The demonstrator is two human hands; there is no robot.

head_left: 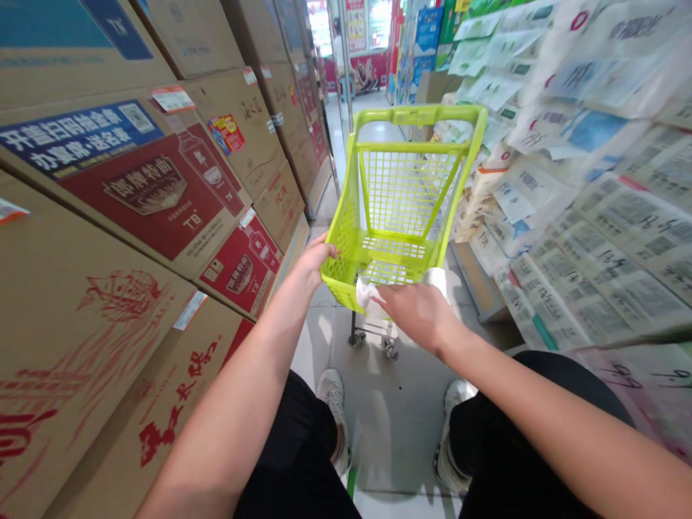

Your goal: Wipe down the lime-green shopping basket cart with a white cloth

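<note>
A lime-green plastic shopping cart (397,256) stands upright in front of me, its basket facing up and its handle at the far end. My left hand (316,261) grips the left rim near the front corner, fingers curled over the edge. My right hand (419,310) is at the near rim, closed on a crumpled white tissue (368,292) that touches the rim. More white material shows behind the right hand. The basket's mesh floor and slatted far wall are visible. Small casters (373,344) sit on the floor below the basket.
Stacked cardboard cartons (162,180) form a wall close on my left. Plastic-wrapped packs (589,209) are piled high on the right. A low cardboard box (478,277) lies beside the cart. My shoes (331,393) stand on the tiled floor. The narrow aisle runs on past the cart.
</note>
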